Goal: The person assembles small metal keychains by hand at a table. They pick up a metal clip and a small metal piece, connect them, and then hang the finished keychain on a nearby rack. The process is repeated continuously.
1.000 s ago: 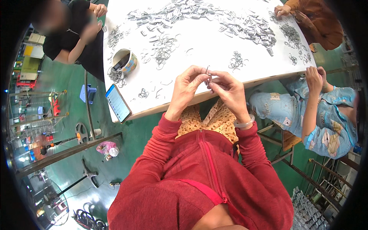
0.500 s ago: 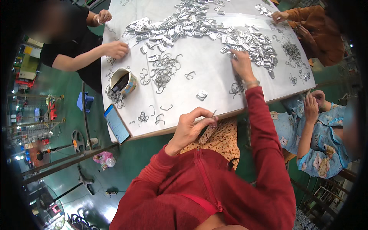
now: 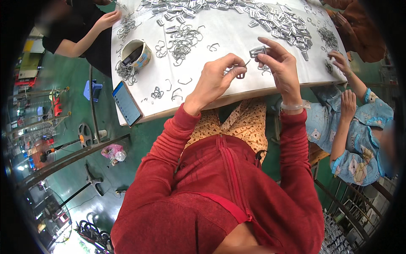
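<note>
My left hand is over the table's near edge, thumb and forefinger pinched on a thin bent wire clip. Its tip sticks out toward the right; the rest is mostly hidden by the fingers. Facing it, my right hand grips a shiny silver metal buckle between thumb and fingers. A small gap separates the buckle from the wire. Beyond lies a heap of similar silver buckles. Left of my hands, a pile of loose bent wire clips rests on the white table top.
A paper cup with something dark inside stands at the table's left, near a lit phone at the corner. Co-workers' hands reach in from the left and right. A blue stool stands on the green floor.
My right hand has come back from the buckle heap with a buckle and is now beside my left hand. The view has tilted down; the co-worker at right has stretched a hand to the table.
</note>
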A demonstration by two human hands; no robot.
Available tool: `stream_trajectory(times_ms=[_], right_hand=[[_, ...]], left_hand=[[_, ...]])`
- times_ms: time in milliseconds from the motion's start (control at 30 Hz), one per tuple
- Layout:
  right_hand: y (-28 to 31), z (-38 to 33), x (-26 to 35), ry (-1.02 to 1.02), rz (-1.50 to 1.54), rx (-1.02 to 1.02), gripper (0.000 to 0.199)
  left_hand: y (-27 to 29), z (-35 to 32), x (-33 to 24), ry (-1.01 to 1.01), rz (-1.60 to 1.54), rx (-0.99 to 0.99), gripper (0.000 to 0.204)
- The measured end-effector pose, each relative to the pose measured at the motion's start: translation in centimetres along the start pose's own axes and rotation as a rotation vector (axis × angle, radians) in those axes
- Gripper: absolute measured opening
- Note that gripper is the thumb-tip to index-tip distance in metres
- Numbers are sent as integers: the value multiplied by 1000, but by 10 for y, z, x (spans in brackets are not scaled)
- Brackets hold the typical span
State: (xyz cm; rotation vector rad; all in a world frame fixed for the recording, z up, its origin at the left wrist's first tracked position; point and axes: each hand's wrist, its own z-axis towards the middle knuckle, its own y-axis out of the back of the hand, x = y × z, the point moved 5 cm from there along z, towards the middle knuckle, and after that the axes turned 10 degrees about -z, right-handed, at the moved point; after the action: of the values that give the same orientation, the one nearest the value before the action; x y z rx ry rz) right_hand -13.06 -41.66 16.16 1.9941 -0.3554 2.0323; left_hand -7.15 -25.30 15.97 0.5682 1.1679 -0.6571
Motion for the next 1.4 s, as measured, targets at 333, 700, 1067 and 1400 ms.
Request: stream_trajectory(times_ms=[333, 700, 1067, 1400], right_hand=[[-14, -29, 22, 101, -20, -142, 31], [-18, -24, 20, 79, -109, -165, 29], [0, -33, 17, 15, 4, -223, 20], [-3, -33, 31, 67, -96, -211, 24]], left_hand=[[-5, -10, -17, -154, 259, -16, 9], [69, -8, 32, -105, 319, -320, 20], [182, 106, 116, 278, 1034, -272, 14], [128, 97, 65, 45, 681, -233, 16]])
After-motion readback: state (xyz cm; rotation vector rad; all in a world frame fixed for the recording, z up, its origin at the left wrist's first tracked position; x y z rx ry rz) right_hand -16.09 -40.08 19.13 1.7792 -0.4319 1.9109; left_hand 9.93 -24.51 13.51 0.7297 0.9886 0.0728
